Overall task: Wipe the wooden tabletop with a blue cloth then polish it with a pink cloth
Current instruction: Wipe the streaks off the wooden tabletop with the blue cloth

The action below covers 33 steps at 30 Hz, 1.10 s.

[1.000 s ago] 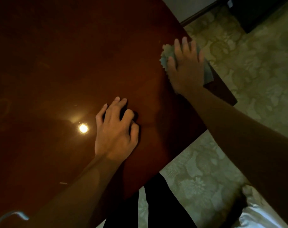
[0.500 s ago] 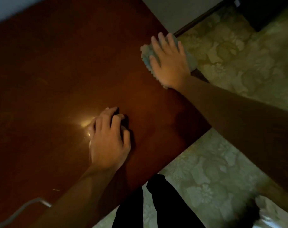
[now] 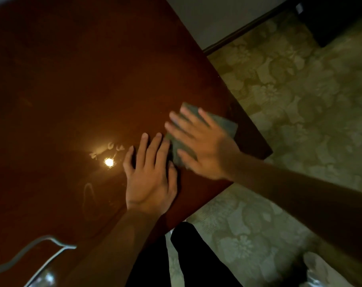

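Observation:
The dark, glossy wooden tabletop (image 3: pixel 76 83) fills the left and centre of the view, with a lamp's bright reflection on it. My right hand (image 3: pixel 198 146) lies flat with fingers spread, pressing the blue cloth (image 3: pixel 221 123) onto the table near its right edge; the hand is motion-blurred. Most of the cloth is under the palm, and it looks grey-green in this dim light. My left hand (image 3: pixel 151 175) rests flat on the wood just left of the cloth, fingers straight, its thumb side touching the cloth's edge. No pink cloth is in view.
The table's right edge and near corner (image 3: pixel 267 152) drop to a floral-patterned floor (image 3: pixel 300 90). A metal chair frame (image 3: pixel 41 253) sits at the bottom left. My dark trouser legs (image 3: pixel 186 262) stand by the near edge. A wall and skirting run at the top right.
My right hand has slid the blue cloth from the far right part of the table back toward me, ending beside my left hand. The left hand's curled fingers have straightened flat.

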{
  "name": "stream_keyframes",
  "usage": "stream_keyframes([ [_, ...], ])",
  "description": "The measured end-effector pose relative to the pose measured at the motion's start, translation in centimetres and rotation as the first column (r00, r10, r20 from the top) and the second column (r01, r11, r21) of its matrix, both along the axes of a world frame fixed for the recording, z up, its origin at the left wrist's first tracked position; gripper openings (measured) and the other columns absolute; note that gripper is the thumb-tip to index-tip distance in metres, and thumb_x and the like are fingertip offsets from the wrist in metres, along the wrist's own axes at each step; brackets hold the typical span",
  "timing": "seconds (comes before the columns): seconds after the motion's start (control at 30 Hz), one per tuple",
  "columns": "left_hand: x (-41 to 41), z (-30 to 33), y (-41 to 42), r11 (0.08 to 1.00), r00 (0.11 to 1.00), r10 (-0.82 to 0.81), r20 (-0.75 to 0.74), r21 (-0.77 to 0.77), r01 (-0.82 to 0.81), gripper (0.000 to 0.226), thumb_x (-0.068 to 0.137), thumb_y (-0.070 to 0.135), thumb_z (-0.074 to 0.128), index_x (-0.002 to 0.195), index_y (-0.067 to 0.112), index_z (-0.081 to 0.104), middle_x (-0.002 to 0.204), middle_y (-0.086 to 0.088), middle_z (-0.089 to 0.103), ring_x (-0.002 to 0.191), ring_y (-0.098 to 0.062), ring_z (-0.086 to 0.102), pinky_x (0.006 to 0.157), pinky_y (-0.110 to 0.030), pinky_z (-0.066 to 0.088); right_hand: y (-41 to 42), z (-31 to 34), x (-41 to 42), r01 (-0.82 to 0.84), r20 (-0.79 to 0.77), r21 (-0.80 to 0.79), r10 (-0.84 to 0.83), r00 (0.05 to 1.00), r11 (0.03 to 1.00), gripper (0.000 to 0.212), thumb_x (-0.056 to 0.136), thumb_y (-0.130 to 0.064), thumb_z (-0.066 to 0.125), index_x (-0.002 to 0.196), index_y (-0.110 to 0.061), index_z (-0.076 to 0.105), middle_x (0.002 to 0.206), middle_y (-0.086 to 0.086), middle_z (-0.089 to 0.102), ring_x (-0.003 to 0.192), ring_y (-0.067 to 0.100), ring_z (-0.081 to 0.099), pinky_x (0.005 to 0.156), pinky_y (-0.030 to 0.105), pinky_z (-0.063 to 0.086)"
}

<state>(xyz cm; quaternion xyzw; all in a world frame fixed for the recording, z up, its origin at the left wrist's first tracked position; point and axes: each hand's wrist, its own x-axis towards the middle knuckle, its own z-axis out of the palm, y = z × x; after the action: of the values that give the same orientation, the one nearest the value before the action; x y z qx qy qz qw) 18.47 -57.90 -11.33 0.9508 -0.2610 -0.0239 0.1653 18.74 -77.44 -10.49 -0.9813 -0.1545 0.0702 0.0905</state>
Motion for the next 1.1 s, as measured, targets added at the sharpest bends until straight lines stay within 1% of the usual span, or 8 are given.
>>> stream_keyframes([
  [0.2, -0.1, 0.0, -0.2, 0.999, 1.000, 0.004, -0.001, 0.053, -0.004, 0.047, 0.100, 0.032, 0.037, 0.140, 0.011, 0.050, 0.153, -0.011, 0.043, 0.149, -0.030, 0.026, 0.118, -0.054, 0.020, -0.5, -0.2, 7.9, 0.256, 0.045, -0.097, -0.253, 0.966, 0.962, 0.063, 0.107, -0.046, 0.020, 0.163, -0.018, 0.012, 0.171, 0.006, 0.010, 0.158, 0.027, 0.003, 0.127, 0.051, 0.004],
  [0.4, -0.3, 0.1, -0.2, 0.999, 0.999, 0.014, -0.036, 0.030, -0.013, 0.043, 0.098, 0.033, 0.038, 0.128, 0.007, 0.053, 0.150, -0.015, 0.045, 0.148, -0.032, 0.027, 0.116, -0.058, 0.021, 1.8, -0.1, -0.9, 0.038, 0.014, -0.013, -0.038, 0.999, 0.999, 0.058, 0.107, -0.041, 0.028, 0.160, -0.017, 0.027, 0.168, 0.006, 0.021, 0.157, 0.026, 0.012, 0.128, 0.049, 0.007],
  [0.6, -0.3, 0.4, -0.4, 0.999, 0.999, 0.031, -0.034, 0.029, -0.030, 0.042, 0.098, 0.033, 0.039, 0.129, 0.011, 0.054, 0.153, -0.011, 0.043, 0.149, -0.029, 0.026, 0.117, -0.056, 0.021, 0.3, 0.3, 12.2, 0.293, 0.007, -0.099, -0.294, 0.956, 0.951, 0.063, 0.106, -0.047, 0.019, 0.163, -0.022, 0.010, 0.171, 0.004, 0.008, 0.158, 0.026, 0.001, 0.126, 0.048, -0.002],
  [0.7, -0.2, 0.7, -0.5, 0.997, 0.998, 0.030, -0.052, 0.077, -0.026, 0.045, 0.097, 0.034, 0.039, 0.132, 0.011, 0.054, 0.153, -0.011, 0.044, 0.149, -0.030, 0.027, 0.118, -0.055, 0.021, 4.5, 0.1, 15.2, 0.347, 0.000, -0.081, -0.348, 0.938, 0.935, 0.064, 0.106, -0.047, 0.018, 0.163, -0.021, 0.005, 0.172, 0.006, 0.003, 0.158, 0.027, -0.004, 0.125, 0.050, -0.005],
  [0.8, 0.0, 1.0, -0.4, 0.986, 0.996, 0.006, -0.084, 0.166, 0.008, 0.049, 0.097, 0.037, 0.040, 0.136, 0.012, 0.056, 0.143, -0.013, 0.054, 0.139, -0.034, 0.042, 0.116, -0.053, 0.019, 12.5, 0.0, 13.2, 0.004, -0.018, -0.048, -0.005, 1.000, 0.999, 0.064, 0.106, -0.048, 0.019, 0.163, -0.021, 0.007, 0.172, 0.005, 0.001, 0.158, 0.027, -0.006, 0.124, 0.050, -0.009],
  [0.87, 0.1, 1.2, -0.3, 0.977, 0.995, -0.012, -0.099, 0.211, 0.033, 0.050, 0.095, 0.041, 0.041, 0.134, 0.016, 0.060, 0.133, -0.012, 0.062, 0.126, -0.035, 0.053, 0.107, -0.050, 0.020, 15.8, 0.3, 11.7, -0.367, -0.084, -0.012, 0.364, 0.927, 0.930, 0.063, 0.107, -0.049, 0.020, 0.163, -0.024, 0.007, 0.172, 0.001, -0.003, 0.157, 0.023, -0.010, 0.123, 0.047, -0.013],
  [0.93, 0.0, 1.2, -0.3, 0.987, 0.996, 0.000, -0.089, 0.160, 0.015, 0.045, 0.092, 0.039, 0.044, 0.125, 0.015, 0.065, 0.124, -0.012, 0.065, 0.122, -0.035, 0.053, 0.108, -0.049, 0.024, 15.3, 0.6, 12.9, -0.517, -0.083, 0.002, 0.515, 0.853, 0.856, 0.062, 0.107, -0.051, 0.019, 0.163, -0.027, 0.008, 0.172, -0.001, -0.003, 0.157, 0.021, -0.011, 0.123, 0.044, -0.014],
  [1.1, 0.1, 0.9, -0.4, 0.997, 0.996, 0.012, -0.093, 0.075, -0.005, 0.051, 0.097, 0.036, 0.038, 0.140, 0.011, 0.051, 0.149, -0.012, 0.047, 0.148, -0.033, 0.028, 0.123, -0.049, 0.015, 12.0, 0.3, 17.1, -0.073, -0.034, -0.095, 0.070, 0.997, 0.993, 0.063, 0.107, -0.051, 0.015, 0.163, -0.024, 0.003, 0.172, 0.004, -0.003, 0.158, 0.025, -0.009, 0.127, 0.048, -0.005],
])
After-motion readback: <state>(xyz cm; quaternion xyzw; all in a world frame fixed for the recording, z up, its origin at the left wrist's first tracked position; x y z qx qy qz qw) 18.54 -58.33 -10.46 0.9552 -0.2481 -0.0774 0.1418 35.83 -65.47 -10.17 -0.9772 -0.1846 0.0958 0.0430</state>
